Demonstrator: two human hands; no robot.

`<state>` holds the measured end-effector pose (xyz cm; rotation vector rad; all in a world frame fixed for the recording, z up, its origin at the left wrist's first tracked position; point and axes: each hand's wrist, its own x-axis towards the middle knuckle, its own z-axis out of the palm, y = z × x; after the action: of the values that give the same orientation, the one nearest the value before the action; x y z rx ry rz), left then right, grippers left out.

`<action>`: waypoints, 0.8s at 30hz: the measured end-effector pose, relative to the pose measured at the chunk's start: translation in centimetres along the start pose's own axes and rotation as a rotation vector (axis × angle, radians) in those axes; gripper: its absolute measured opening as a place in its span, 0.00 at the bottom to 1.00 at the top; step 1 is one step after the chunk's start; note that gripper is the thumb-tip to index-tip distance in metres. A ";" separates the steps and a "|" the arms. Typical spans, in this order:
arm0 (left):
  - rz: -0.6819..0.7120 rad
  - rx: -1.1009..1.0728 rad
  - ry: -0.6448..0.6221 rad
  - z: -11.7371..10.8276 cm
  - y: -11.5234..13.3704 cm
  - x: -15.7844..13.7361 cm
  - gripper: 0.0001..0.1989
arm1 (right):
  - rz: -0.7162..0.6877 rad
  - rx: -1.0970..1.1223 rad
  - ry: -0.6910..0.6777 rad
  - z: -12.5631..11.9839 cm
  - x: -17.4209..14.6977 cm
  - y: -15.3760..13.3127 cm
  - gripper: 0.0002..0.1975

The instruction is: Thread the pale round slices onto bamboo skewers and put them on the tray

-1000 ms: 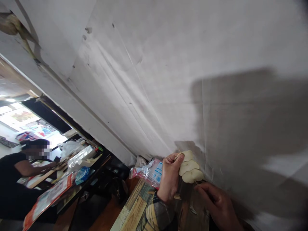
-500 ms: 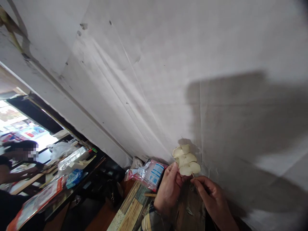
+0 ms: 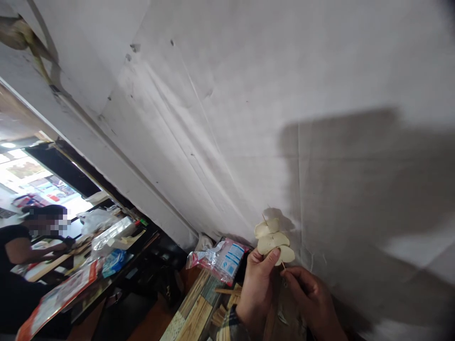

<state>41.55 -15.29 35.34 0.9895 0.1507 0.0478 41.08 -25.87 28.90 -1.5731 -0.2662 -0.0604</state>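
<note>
Several pale, thin oval slices (image 3: 272,243) are threaded in an overlapping row on a thin wooden skewer (image 3: 264,218), whose tip sticks out past the far slice. What food they are I cannot tell. My left hand (image 3: 258,279) is closed on the near end of the row, its thumb pressed on the nearest slice. Below that slice, my right hand (image 3: 308,291) pinches the lower end of the skewer between thumb and fingers. The undersides of the slices and some left fingers are hidden.
A white sheet-covered wall (image 3: 227,118) rises directly ahead. A clear and pink plastic packet (image 3: 222,260) lies on a wood-patterned surface (image 3: 190,308), with wooden sticks (image 3: 227,291) beside my left wrist. At left, a person (image 3: 24,251) works at a cluttered table holding a blue bag (image 3: 114,263).
My left thumb has moved onto the face of the nearest slice from the side of the row. More of the skewer tip shows, and the view has shifted slightly.
</note>
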 end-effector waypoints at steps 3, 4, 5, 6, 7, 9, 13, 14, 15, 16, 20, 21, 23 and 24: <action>0.033 0.052 0.017 0.1 -0.3 -0.1 0.09 | -0.009 -0.007 -0.008 -0.1 -0.1 -0.1 0.17; 0.048 0.066 0.017 0.1 -0.4 -0.1 0.10 | -0.012 -0.012 -0.004 -0.1 -0.1 -0.2 0.17; 0.062 0.077 0.017 0.2 -0.5 -0.2 0.10 | -0.014 -0.018 0.002 -0.1 -0.1 -0.2 0.17; 0.072 0.082 0.018 0.2 -0.6 -0.2 0.11 | -0.017 -0.021 0.009 -0.2 -0.1 -0.3 0.17; 0.077 0.083 0.025 0.2 -0.6 -0.3 0.11 | -0.019 -0.019 0.012 -0.2 -0.1 -0.3 0.16; 0.074 0.082 0.039 0.2 -0.7 -0.3 0.11 | -0.019 -0.002 0.004 -0.2 -0.1 -0.3 0.16; 0.059 0.049 0.024 -0.1 -0.3 -0.2 0.11 | -0.009 0.030 -0.022 -0.1 -0.2 0.0 0.17; 0.057 0.026 0.022 -0.3 0.0 -0.1 0.12 | -0.006 0.037 -0.026 -0.1 -0.2 0.1 0.17; 0.054 -0.001 0.029 -0.4 0.3 -0.1 0.12 | -0.003 0.044 -0.035 -0.1 -0.3 0.2 0.17; 0.048 -0.030 0.043 -0.5 0.6 0.0 0.12 | -0.001 0.050 -0.049 0.0 -0.3 0.3 0.17; 0.048 -0.094 0.124 -0.8 1.7 0.2 0.12 | 0.003 0.016 -0.089 0.3 -0.3 0.8 0.17; 0.048 -0.094 0.131 -0.8 1.8 0.2 0.11 | 0.000 0.007 -0.091 0.5 -0.3 0.9 0.17; 0.039 -0.085 0.120 -0.8 2.1 0.2 0.10 | -0.013 0.009 -0.098 0.7 -0.3 0.9 0.17; 0.034 -0.079 0.111 -0.8 2.1 0.3 0.10 | -0.020 0.017 -0.108 0.7 -0.3 0.8 0.16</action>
<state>41.74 -13.40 36.67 0.9106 0.2316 0.1390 40.81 -25.17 28.05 -1.5591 -0.3662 0.0106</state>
